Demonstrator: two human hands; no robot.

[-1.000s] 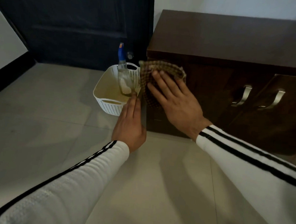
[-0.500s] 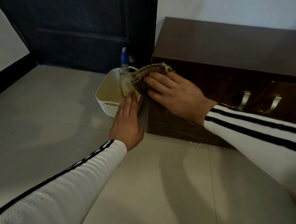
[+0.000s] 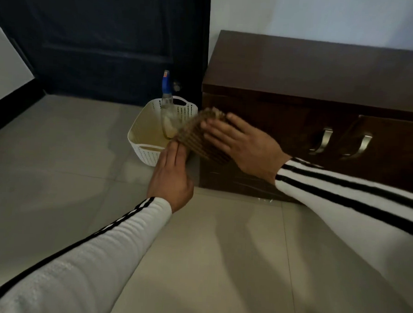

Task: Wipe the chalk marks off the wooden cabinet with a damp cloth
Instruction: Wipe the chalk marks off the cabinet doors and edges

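- The dark wooden cabinet [image 3: 324,74] stands on the floor against a pale wall. Faint pale marks [image 3: 235,179] show low on its front, near its left corner.
- A white perforated basket [image 3: 139,141] sits just left of the cabinet, on the tiled floor [image 3: 219,252].
- The right hand [image 3: 244,146] lies flat with its fingers [image 3: 216,130] straight and slightly spread. It presses the cloth against the front of the cabinet at its left corner.
- The left hand [image 3: 171,178] reaches forward with its fingers straight and together. Its fingertips touch the cloth's lower left edge, beside the basket's rim.
- The checked brown cloth [image 3: 196,139], blurred, covers the cabinet's corner and overhangs toward the basket.
- A spray bottle [image 3: 166,106] with a blue top stands upright in the basket.
- Two metal handles [image 3: 323,141] are on the doors to the right.
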